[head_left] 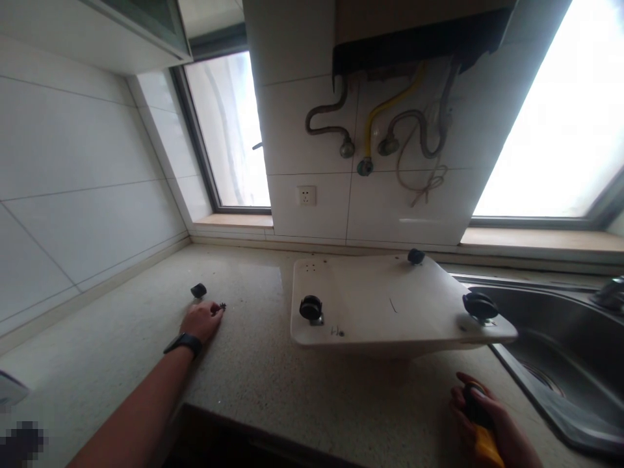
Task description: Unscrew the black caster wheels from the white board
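My left hand [199, 320], with a dark watch on the wrist, rests on the countertop, fingertips pinched at a few small dark pieces that look like screws [223, 306]. Just beyond it lies a loose black caster [198, 290]. A white board [370, 292] lies on the counter with its wheel side up. Three casters stand on it: one at the front left [311, 307], one at the back right [415, 256] and one at the front right [480, 305]. At the lower right, my right hand [492, 413] grips a yellow-and-black tool [485, 447]; its working end is not clear.
A steel sink [575, 364] with a faucet [611, 292] borders the board on the right. Pipes and a yellow hose [380, 117] hang from a wall unit above. A socket [306, 195] is on the tiled wall. A white object [10, 389] stands at the left edge.
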A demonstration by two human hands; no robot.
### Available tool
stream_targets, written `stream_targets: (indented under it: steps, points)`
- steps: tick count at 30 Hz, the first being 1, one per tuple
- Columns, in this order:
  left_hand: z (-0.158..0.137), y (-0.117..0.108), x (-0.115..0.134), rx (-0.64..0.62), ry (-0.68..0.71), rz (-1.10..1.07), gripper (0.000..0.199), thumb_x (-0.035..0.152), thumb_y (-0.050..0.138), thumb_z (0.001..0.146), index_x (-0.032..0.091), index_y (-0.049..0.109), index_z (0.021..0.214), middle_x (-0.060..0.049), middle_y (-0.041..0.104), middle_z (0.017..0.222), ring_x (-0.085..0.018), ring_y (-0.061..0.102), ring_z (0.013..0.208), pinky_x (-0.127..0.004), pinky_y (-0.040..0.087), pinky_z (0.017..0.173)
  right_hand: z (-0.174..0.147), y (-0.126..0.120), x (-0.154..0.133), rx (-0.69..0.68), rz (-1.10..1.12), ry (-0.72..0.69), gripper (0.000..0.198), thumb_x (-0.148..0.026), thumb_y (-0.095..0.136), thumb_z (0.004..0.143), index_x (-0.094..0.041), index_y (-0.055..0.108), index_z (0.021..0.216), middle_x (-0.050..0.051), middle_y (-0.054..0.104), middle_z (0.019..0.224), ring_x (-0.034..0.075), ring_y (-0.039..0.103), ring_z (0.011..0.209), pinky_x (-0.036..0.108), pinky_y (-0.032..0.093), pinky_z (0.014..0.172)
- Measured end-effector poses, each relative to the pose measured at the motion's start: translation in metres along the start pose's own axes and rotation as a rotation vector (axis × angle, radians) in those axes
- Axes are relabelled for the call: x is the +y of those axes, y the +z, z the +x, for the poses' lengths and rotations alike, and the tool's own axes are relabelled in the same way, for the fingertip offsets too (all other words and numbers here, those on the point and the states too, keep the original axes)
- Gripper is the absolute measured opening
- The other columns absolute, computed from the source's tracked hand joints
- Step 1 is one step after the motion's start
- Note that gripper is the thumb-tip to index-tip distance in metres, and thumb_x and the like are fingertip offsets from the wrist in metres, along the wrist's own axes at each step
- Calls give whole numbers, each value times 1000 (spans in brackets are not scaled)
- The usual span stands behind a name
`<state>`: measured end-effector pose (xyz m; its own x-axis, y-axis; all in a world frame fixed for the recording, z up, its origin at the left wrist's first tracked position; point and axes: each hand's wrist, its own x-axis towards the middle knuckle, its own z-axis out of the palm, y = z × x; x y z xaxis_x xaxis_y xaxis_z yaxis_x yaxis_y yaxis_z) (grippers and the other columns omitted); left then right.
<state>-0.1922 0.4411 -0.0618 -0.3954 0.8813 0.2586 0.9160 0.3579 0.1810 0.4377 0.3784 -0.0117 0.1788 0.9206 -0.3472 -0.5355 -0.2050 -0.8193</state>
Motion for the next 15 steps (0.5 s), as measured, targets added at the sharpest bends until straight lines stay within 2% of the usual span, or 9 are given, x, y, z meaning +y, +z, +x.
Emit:
stream_targets:
  steps: [7, 12, 15]
  points:
    - [-22, -6, 5, 37, 55, 21, 42, 44, 45, 92, 17, 76, 101, -13, 74, 108, -31, 62, 103, -43, 45, 99, -1, 2, 0, 17, -10, -6, 41, -32, 79, 64, -24, 64, 102, -3, 53, 73, 8, 48, 44, 18, 43, 34]
    - [-43, -12, 12, -1, 190, 16, 48, 46, 43, 96, 21, 70, 127, -9, 68, 132, -29, 55, 125, -41, 38, 110, 7, -4, 2, 2, -12, 7, 42, -31, 79, 63, -24, 64, 102, -4, 52, 72, 9, 47, 42, 19, 42, 33]
    - [-46, -10, 15, -57, 198, 60, 54, 47, 41, 97, 21, 62, 139, -10, 58, 147, -31, 47, 138, -45, 35, 113, 11, -7, 3, 2, -18, 20, 43, -31, 80, 62, -24, 64, 101, -4, 51, 72, 8, 47, 41, 19, 42, 32]
